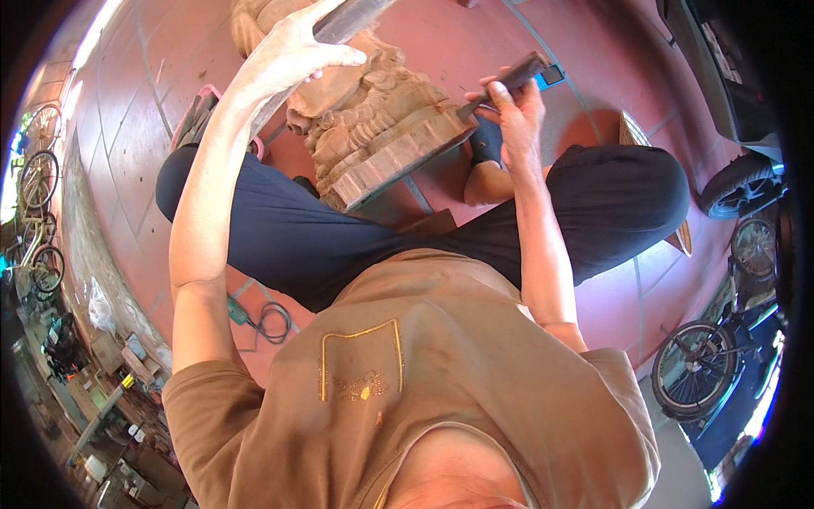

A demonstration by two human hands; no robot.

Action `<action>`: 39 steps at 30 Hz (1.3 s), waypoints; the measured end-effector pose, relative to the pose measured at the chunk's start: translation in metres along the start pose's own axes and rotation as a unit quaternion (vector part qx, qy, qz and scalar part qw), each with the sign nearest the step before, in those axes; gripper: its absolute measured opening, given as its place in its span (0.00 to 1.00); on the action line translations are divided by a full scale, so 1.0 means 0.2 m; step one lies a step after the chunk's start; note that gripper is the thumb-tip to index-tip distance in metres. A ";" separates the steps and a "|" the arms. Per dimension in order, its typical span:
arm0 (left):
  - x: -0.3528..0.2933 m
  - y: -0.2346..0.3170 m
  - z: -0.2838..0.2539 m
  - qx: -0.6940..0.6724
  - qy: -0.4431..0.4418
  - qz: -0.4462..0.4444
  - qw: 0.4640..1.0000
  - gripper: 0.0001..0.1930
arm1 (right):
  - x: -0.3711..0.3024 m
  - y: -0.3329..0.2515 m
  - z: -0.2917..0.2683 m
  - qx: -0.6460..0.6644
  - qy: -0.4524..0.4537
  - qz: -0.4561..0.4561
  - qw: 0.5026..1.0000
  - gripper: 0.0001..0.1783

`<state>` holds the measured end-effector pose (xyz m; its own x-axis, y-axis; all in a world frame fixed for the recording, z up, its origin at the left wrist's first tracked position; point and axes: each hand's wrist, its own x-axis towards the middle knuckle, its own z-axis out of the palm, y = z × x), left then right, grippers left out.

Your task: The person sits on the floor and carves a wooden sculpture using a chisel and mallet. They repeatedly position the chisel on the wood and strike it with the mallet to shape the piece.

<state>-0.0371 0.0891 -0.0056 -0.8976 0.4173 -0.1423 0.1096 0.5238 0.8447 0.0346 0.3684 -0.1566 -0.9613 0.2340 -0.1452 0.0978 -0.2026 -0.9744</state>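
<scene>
A carved wooden sculpture lies on the tiled floor between my legs, its flat, layered base turned toward me. My right hand is closed round a chisel with a dark wooden handle. The chisel's thin blade slants down to the left, its tip at the right corner of the base; whether it touches cannot be told. Over the upper left of the sculpture, my left hand grips a long, dark, rounded wooden club, thumb stretched out along its side. Part of the club is hidden behind the hand and forearm.
My crossed legs flank the sculpture. A small blue object lies beyond my right hand. Near my left hip is a green tool with a coiled cord. Bicycles and clutter line the left; a woven hat and wheels are at the right.
</scene>
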 end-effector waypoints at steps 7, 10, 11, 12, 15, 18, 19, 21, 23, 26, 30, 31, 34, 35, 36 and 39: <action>-0.01 0.11 -0.01 0.009 -0.045 -0.060 0.997 0.46 | -0.02 0.01 -0.04 0.036 -0.016 -0.002 0.999 0.16; 0.02 -0.03 0.03 0.023 -0.005 0.057 0.998 0.46 | -0.02 0.02 -0.01 0.026 -0.032 0.008 0.999 0.16; 0.02 -0.03 0.03 0.032 -0.008 0.052 0.998 0.46 | -0.02 0.02 -0.01 0.029 -0.033 0.010 0.999 0.16; 0.02 -0.01 0.03 0.039 -0.013 0.048 0.998 0.47 | -0.02 0.02 0.00 0.030 -0.031 0.011 0.999 0.16; 0.02 0.07 0.06 0.005 -0.026 0.029 0.999 0.47 | -0.02 0.01 0.00 0.025 -0.030 0.008 0.999 0.16; 0.02 0.10 0.07 -0.005 -0.028 0.036 0.999 0.47 | -0.02 0.02 0.00 0.027 -0.031 0.005 0.999 0.16; 0.02 0.11 0.07 0.000 -0.027 0.044 0.999 0.47 | -0.02 0.02 0.00 0.029 -0.030 0.005 0.999 0.16; 0.02 0.14 0.07 0.041 -0.016 0.066 0.997 0.46 | -0.02 0.02 0.01 0.059 -0.024 0.008 0.998 0.15; 0.02 0.18 0.07 0.055 -0.011 0.089 0.994 0.46 | -0.02 0.01 0.02 0.072 -0.019 0.006 0.997 0.15; 0.03 0.31 0.09 0.107 0.007 0.139 0.984 0.46 | -0.03 0.01 0.01 0.056 -0.015 0.000 0.998 0.15; 0.12 0.41 0.11 0.163 0.041 0.233 0.958 0.45 | -0.03 -0.01 0.01 0.038 -0.020 -0.008 0.999 0.15; 0.15 0.41 0.11 0.152 0.041 0.244 0.957 0.45 | -0.04 -0.02 0.02 0.043 -0.023 -0.010 0.999 0.15; 0.22 0.43 0.15 0.159 0.047 0.270 0.949 0.45 | -0.04 -0.02 0.03 0.052 -0.034 -0.014 0.998 0.14; 0.24 0.44 0.17 0.169 0.021 0.245 0.954 0.44 | -0.04 -0.02 0.03 0.048 -0.034 -0.009 0.998 0.13; 0.25 0.44 0.19 0.180 -0.005 0.221 0.958 0.44 | -0.03 -0.02 0.03 0.043 -0.033 -0.005 0.999 0.13; 0.29 0.38 0.23 0.271 -0.129 0.119 0.946 0.43 | -0.03 -0.01 0.03 0.046 -0.026 0.002 0.999 0.12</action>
<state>-0.0609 0.1875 0.0264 -0.6931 0.7025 -0.1613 0.5620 0.6668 0.4893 0.0390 0.3614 -0.1517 -0.9731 0.1847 -0.1376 0.0796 -0.2908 -0.9535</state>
